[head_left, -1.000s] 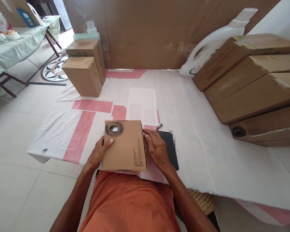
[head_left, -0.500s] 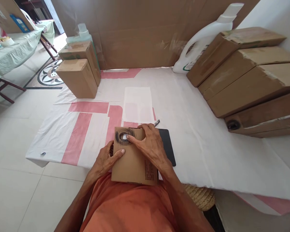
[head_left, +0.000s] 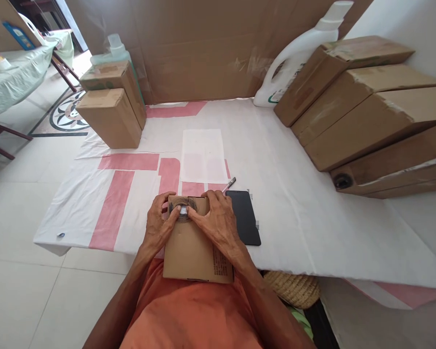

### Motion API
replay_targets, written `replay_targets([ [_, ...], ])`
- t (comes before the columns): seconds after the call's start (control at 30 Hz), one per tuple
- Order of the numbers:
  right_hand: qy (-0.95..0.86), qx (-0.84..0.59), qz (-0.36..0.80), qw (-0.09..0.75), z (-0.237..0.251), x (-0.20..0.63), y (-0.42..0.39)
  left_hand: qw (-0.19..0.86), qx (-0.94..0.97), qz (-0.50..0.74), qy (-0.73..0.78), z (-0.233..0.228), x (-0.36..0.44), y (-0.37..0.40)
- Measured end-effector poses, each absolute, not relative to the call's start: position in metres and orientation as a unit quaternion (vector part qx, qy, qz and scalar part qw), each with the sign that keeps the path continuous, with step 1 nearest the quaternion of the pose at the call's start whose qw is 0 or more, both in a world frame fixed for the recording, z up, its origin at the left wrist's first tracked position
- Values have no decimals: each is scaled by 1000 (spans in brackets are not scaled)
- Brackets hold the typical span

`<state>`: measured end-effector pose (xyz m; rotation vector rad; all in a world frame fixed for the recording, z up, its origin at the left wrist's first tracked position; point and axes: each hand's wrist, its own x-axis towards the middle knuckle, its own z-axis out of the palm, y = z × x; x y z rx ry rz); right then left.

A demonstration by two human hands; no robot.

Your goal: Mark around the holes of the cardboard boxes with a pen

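A brown cardboard box (head_left: 191, 249) leans against my body at the table's front edge. Near its top is a dark scribbled ring around an opening, with something small and white (head_left: 183, 210) showing in it. My left hand (head_left: 160, 220) grips the box's left side, its thumb at the left rim of the opening. From the right, my right hand (head_left: 218, 218) holds the top edge, its thumb pressing the opening's other rim. Just right of that hand lies a black phone-like slab (head_left: 244, 218), and a pen (head_left: 229, 184) sits behind it.
A white paper sheet (head_left: 202, 155) lies mid-table on the white and red cloth (head_left: 283, 194). Cardboard boxes (head_left: 111, 118) stand at the back left, and several more boxes (head_left: 366, 116) line the right. A white jug (head_left: 294, 63) stands behind them. A woven basket (head_left: 292, 288) is below the table edge.
My left hand has moved up the box, its thumb now at the opening beside my right thumb. The whole view has shifted slightly.
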<state>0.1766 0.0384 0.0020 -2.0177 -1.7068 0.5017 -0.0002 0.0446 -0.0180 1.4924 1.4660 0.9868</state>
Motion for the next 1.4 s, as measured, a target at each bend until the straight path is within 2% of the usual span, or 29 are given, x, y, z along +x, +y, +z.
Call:
replay_targets([
  [0.27,-640,-714,196,206,5,153,40,394,544,392,628,-25,-13,30],
  [0.33,-653,-680,223,249,2,155,42,391,531,394,640,-26,-18,26],
  [0.43,-626,-616,293,378,-5,180,43,382,514,396,658,-25,-28,21],
  [0.53,-541,-651,284,449,-12,227,37,373,497,400,674,-25,-40,17],
  [0.73,-531,-727,218,377,-30,286,13,374,487,409,675,-25,-51,12],
  [1.13,-700,-692,133,113,-37,232,56,380,476,420,673,-20,-53,10],
  [1.4,-744,-657,118,39,-21,242,89,403,461,417,672,-20,-42,15],
])
